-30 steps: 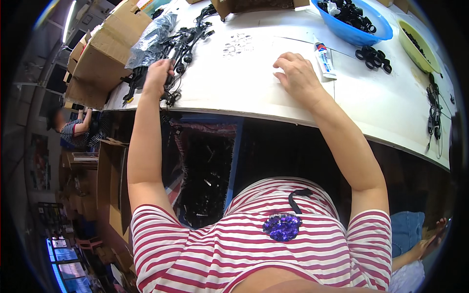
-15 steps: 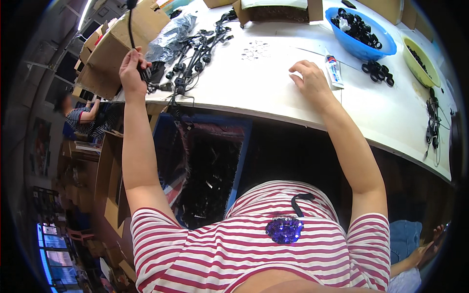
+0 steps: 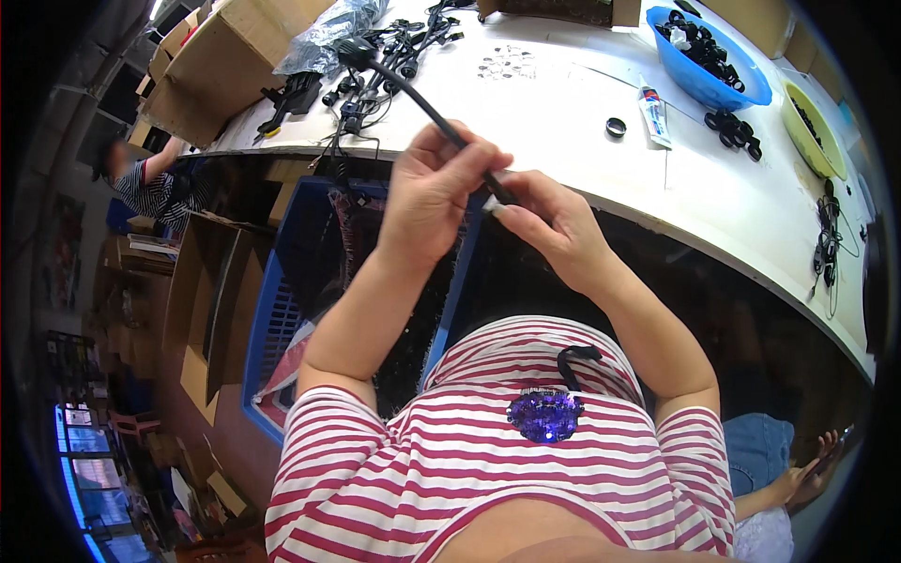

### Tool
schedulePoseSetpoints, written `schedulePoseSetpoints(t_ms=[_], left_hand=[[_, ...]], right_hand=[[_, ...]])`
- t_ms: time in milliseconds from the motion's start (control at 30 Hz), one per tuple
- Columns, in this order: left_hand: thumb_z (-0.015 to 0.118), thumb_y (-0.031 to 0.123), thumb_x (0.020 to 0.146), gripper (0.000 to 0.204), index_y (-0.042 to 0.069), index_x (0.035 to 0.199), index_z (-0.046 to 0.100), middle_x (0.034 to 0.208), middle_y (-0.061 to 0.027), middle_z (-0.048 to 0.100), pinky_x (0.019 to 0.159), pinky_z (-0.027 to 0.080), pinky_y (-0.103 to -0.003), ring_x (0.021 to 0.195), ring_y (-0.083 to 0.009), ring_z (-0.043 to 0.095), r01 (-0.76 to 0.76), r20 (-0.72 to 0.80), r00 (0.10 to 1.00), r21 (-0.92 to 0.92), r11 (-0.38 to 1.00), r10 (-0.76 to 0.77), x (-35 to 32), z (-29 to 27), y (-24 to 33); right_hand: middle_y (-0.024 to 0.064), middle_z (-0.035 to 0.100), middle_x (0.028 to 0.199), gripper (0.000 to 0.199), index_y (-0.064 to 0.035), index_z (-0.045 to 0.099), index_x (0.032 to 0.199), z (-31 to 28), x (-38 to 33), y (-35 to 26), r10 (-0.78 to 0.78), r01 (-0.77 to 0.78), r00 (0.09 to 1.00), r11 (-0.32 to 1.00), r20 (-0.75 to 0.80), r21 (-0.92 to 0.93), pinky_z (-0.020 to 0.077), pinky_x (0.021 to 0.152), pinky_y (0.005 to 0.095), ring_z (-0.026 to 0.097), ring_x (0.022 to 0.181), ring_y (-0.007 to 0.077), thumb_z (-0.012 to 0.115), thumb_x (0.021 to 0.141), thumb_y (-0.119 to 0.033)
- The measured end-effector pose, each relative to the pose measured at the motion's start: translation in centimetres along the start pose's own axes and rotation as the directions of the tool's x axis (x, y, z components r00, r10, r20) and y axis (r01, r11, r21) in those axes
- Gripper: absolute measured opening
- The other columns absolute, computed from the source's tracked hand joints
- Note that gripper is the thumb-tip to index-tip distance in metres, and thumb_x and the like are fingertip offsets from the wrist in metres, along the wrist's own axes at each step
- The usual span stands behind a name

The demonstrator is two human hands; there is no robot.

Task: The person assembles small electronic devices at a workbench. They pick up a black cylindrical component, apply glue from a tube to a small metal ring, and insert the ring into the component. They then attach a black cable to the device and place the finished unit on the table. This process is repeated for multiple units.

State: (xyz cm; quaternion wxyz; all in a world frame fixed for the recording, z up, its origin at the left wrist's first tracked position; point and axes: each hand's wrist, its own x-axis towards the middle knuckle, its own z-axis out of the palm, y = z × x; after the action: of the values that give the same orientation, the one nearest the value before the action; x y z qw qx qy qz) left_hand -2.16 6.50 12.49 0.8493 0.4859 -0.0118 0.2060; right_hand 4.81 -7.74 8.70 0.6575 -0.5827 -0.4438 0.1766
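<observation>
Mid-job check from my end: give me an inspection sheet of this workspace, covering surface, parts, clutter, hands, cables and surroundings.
Surface: white table, bearing bowls and loose parts.
Job's things: black cable, slanting down to the hands; single black ring on the table, left of the white tube.
Clutter: blue bowl of black parts, loose black rings beside it.
Hands: left hand and right hand close together, both gripping the cable.
Cables: tangled cables at table's left, some over the edge; cable bundle far right.
Surroundings: blue crate below the table edge, cardboard box at left.

Black cable [image 3: 418,99], slightly bowed, held aslant toward upper left
</observation>
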Motion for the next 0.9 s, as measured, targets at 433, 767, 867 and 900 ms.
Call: schedulePoseSetpoints(t_ms=[433,767,867,900], left_hand=[[0.045,0.05,0.086,0.052,0.008,0.118,0.043,0.109,-0.0089,0.05,0.091,0.039,-0.036,0.097,-0.0198,0.051,-0.196,-0.167,0.977,-0.449,0.872,0.133,-1.0,-0.3,-6.9],[0.04,0.044,0.091,0.044,0.008,0.114,0.043,0.083,-0.0059,0.048,0.062,0.037,-0.027,0.064,-0.0124,0.04,-0.091,-0.098,0.992,-0.15,0.984,0.077,-1.2,-1.8,-6.4],[0.045,0.045,0.088,0.046,0.008,0.115,0.043,0.083,-0.0056,0.048,0.061,0.037,-0.026,0.064,-0.0118,0.04,-0.157,-0.097,0.985,-0.166,0.974,0.142,-0.7,-2.6,-5.6],[0.047,0.045,0.087,0.047,0.008,0.116,0.044,0.083,-0.0055,0.048,0.061,0.037,-0.026,0.064,-0.0117,0.04,-0.177,-0.101,0.982,-0.17,0.969,0.162,-0.6,-2.9,-5.1]], right_hand=[[-0.0007,0.048,0.069,0.02,-0.0038,0.052,0.085,-2.8,-10.4,5.3,0.341,-0.335,0.935,0.94,-0.1,0.072,0.036,0.06,0.0225,0.042,0.065,0.0077,0.055,0.087,-0.024],[0.0071,0.053,0.071,0.023,-0.0042,0.054,0.089,-3.3,-10.8,6.2,0.378,-0.354,0.926,0.888,0.025,-0.294,0.0401,0.058,0.0281,0.048,0.062,0.0165,0.06,0.081,-0.024],[0.0109,0.057,0.082,0.023,-0.0032,0.056,0.097,-2.8,-11.3,7.3,0.289,-0.293,0.955,0.88,-0.068,-0.373,0.0444,0.064,0.0299,0.056,0.072,0.022,0.062,0.081,-0.018],[0.0113,0.058,0.083,0.021,-0.0026,0.056,0.096,-3.3,-11.9,9.1,0.225,-0.241,0.97,0.885,-0.088,-0.399,0.0449,0.065,0.0303,0.057,0.073,0.0234,0.06,0.082,-0.017]])
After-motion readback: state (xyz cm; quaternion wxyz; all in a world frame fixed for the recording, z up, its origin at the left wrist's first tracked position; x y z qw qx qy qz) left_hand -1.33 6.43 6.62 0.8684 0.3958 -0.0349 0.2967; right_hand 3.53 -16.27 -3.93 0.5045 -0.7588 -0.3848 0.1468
